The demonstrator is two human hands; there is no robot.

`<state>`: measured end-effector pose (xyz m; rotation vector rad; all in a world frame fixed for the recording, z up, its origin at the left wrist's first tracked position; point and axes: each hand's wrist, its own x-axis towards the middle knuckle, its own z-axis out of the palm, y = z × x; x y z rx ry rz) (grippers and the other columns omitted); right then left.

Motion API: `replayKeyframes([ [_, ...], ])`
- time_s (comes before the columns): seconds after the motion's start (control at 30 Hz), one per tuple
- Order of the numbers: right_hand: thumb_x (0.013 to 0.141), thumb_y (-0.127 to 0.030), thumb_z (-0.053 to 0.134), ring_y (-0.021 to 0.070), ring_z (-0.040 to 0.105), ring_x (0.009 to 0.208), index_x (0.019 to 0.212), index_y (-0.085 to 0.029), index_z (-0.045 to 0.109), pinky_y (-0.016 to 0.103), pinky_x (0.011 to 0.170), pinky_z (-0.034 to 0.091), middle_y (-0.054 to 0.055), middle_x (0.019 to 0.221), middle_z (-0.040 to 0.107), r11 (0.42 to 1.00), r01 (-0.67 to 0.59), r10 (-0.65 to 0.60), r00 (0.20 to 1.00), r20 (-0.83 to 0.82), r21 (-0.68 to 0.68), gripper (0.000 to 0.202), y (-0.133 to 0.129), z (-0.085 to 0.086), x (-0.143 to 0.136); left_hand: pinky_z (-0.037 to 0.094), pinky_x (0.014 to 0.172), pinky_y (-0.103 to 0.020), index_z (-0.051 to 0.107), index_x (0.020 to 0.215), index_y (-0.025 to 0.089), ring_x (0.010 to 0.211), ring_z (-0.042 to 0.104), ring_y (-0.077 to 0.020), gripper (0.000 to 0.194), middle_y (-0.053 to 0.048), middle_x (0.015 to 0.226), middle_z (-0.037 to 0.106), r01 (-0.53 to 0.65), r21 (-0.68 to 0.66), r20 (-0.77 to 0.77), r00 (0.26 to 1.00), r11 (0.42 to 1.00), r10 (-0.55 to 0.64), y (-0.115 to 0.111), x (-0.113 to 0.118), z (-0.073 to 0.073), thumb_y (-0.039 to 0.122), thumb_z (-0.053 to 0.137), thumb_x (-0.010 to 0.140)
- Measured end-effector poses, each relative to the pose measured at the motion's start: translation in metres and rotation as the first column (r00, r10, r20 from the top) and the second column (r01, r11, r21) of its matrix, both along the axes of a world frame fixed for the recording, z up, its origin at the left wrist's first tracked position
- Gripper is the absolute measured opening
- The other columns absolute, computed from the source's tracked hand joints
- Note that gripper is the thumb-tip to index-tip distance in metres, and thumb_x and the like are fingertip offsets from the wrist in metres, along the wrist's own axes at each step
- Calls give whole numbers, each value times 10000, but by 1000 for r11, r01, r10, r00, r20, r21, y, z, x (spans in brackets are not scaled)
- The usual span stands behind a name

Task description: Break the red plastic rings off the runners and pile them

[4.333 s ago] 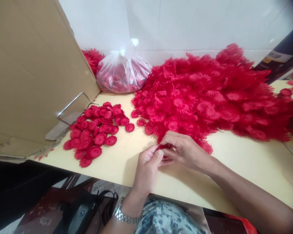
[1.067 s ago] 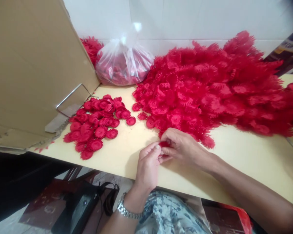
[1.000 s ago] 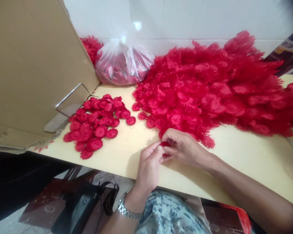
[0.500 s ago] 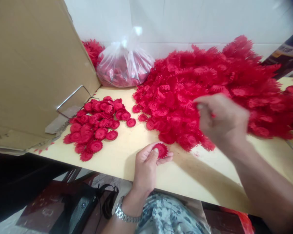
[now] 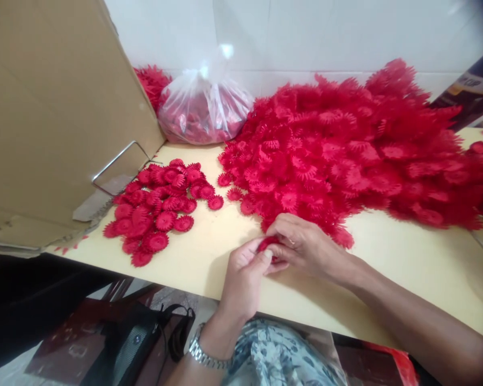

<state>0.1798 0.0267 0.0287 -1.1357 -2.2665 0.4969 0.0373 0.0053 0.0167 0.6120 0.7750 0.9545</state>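
Observation:
Near the table's front edge, my left hand (image 5: 247, 273) pinches a red fringed rosette (image 5: 269, 244) between thumb and fingers. My right hand (image 5: 301, 241) meets it from the right, its fingertips closed on the same rosette and covering most of it. Just behind the hands spreads a large heap of red fringed rosettes (image 5: 326, 155). To the left lies a smaller group of darker red rosettes (image 5: 161, 203), several of them overlapping flat on the table.
A tall cardboard box (image 5: 64, 107) with a bent metal wire (image 5: 115, 161) stands at left. Behind is a tied clear plastic bag (image 5: 207, 110) of red pieces against the white wall (image 5: 298, 37). The pale tabletop (image 5: 193, 257) ends just before my lap.
My right hand has come down and left from over the large heap to the rosette in my left hand. The left hand stays in nearly the same place.

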Motion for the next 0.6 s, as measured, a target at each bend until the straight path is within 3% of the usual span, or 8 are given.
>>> replayKeyframes([
  [0.2,863,-121,478,106,500,613,741,-172,529,196,539,388,7,659,538,998,-3,-6,993,-117,-69,141,1,-1,4,533,752,-339,676,906,98,757,659,-187,184,-80,798,690,13,34,-82,997,999,-10,-3,0,-8,221,611,786],
  [0.47,874,-83,366,157,483,626,775,-161,531,260,549,389,49,672,527,970,89,-129,977,169,226,207,-7,-12,-10,528,749,-333,675,919,121,728,666,-181,198,-62,766,698,-51,18,-86,995,999,52,-2,-1,-12,250,594,793],
  [0.6,893,-108,374,162,519,661,909,-152,531,265,573,427,56,723,558,955,143,-170,982,87,260,164,-8,-9,-12,524,755,-318,671,933,119,762,663,-179,198,-66,802,701,-94,4,-26,995,996,94,0,0,-9,226,559,811],
])
